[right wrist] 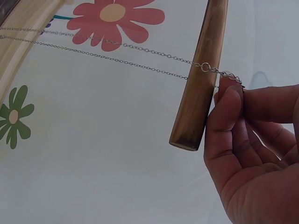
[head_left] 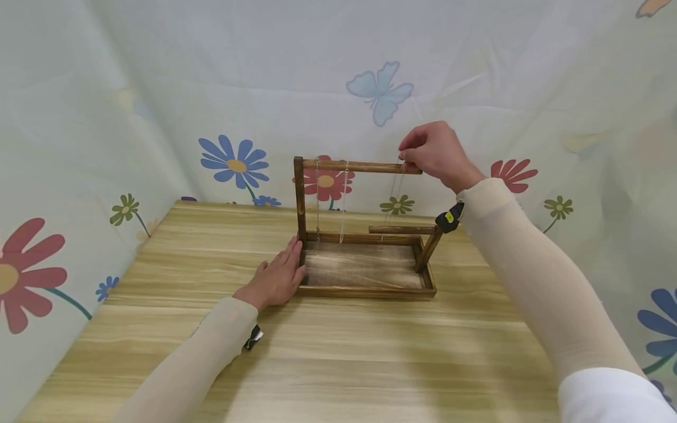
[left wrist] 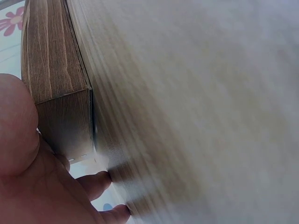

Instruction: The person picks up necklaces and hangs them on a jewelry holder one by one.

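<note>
A dark brown wooden jewelry stand point(head_left: 365, 292) with a tray base sits on the table. Two thin necklaces point(head_left: 344, 202) hang from its upper bar point(head_left: 365, 167), toward the left. Near that bar's free right end, my right hand point(head_left: 441, 154) pinches a silver chain necklace point(right wrist: 154, 52) between thumb and fingertips. In the right wrist view the chain's two strands pass on either side of the bar point(right wrist: 198, 93). My left hand point(head_left: 276, 276) rests against the left end of the tray, fingers extended; in the left wrist view its fingertips point(left wrist: 122, 213) touch the tabletop.
A lower, shorter bar point(head_left: 402, 230) juts left from the stand's right post point(head_left: 428, 251). The light wood table point(head_left: 338, 352) reaches back to a white curtain point(head_left: 296, 70) printed with flowers and butterflies.
</note>
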### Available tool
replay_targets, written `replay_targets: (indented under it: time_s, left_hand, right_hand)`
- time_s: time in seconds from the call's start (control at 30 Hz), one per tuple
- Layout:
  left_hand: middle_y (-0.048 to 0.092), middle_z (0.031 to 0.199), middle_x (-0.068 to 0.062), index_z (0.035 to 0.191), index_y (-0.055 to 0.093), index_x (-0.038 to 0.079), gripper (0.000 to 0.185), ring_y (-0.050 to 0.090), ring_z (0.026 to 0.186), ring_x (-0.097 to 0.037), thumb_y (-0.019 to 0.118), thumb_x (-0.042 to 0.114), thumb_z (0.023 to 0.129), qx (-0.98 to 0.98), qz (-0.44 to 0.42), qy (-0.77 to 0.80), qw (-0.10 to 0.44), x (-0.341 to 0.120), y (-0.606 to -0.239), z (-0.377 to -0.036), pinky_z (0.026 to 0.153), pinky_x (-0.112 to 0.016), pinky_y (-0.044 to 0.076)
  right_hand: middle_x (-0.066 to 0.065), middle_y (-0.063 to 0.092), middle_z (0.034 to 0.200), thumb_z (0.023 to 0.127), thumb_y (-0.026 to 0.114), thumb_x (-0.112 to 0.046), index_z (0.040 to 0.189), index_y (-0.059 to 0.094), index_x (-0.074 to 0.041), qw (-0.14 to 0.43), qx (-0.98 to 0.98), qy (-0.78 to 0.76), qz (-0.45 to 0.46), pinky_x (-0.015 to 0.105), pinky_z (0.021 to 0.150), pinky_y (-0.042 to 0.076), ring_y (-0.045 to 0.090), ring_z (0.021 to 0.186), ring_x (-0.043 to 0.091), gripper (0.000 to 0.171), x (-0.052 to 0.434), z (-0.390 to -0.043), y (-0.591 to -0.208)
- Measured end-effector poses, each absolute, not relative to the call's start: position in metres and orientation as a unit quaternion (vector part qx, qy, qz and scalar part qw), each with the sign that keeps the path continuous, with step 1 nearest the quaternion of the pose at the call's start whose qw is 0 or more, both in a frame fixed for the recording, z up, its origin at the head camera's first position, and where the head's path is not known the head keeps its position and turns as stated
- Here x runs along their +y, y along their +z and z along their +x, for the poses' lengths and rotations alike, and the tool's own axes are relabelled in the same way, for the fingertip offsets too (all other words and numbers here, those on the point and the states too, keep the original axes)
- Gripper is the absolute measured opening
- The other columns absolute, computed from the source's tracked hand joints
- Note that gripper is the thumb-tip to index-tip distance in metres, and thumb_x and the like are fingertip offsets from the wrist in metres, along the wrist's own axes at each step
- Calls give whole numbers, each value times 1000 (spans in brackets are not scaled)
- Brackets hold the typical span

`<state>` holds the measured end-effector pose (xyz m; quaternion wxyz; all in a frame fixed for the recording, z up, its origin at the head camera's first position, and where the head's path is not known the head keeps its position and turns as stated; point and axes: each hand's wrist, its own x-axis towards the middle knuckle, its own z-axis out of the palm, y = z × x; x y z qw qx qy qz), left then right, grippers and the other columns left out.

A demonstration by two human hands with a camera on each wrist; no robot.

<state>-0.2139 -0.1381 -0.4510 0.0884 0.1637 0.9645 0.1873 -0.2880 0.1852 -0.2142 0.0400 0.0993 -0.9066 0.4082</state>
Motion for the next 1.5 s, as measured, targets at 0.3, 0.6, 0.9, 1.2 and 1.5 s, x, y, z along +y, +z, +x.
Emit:
replay_targets:
  time_s: [0.3, 0.6, 0.9, 1.2, 1.5]
  left_hand:
    - [-7, 178, -7, 169, 0, 10, 68, 24, 159, -43, 30, 39, 114, 964, 165, 186, 96, -137, -450, -213, 121, -76, 19]
    - [-7, 178, -7, 169, 1, 10, 69, 24, 160, -43, 30, 38, 114, 963, 166, 190, 98, -138, -448, -213, 121, -77, 19]
    - [-6, 178, -8, 169, 1, 9, 68, 24, 159, -43, 30, 37, 114, 963, 168, 187, 93, -137, -448, -211, 120, -77, 20]
    - [-7, 178, -7, 169, 0, 11, 69, 23, 160, -41, 31, 38, 114, 964, 167, 185, 96, -139, -451, -212, 121, -76, 19]
    - [-8, 178, -6, 169, 0, 10, 68, 21, 161, -41, 29, 38, 114, 963, 170, 185, 97, -143, -451, -208, 121, -77, 19]
  right_hand:
    - [18, 73, 105, 101, 67, -11, 111, 72, 2, 25, -902, 420, 96, 20, 72, 61, 73, 74, 11, 18, 179, -287, -214]
    - [13, 71, 100, 100, 68, -9, 111, 72, 3, 27, -900, 425, 99, 21, 70, 62, 72, 71, 10, 17, 172, -288, -214]
    - [22, 71, 110, 101, 67, -11, 112, 73, 1, 27, -906, 410, 98, 21, 70, 61, 71, 74, 13, 17, 164, -287, -214]
    - [23, 72, 109, 101, 66, -10, 110, 73, 1, 31, -903, 414, 108, 22, 70, 61, 71, 72, 13, 16, 157, -286, -217]
    - [17, 72, 101, 100, 66, -8, 107, 72, 1, 31, -899, 422, 113, 25, 72, 62, 71, 72, 14, 14, 153, -284, -218]
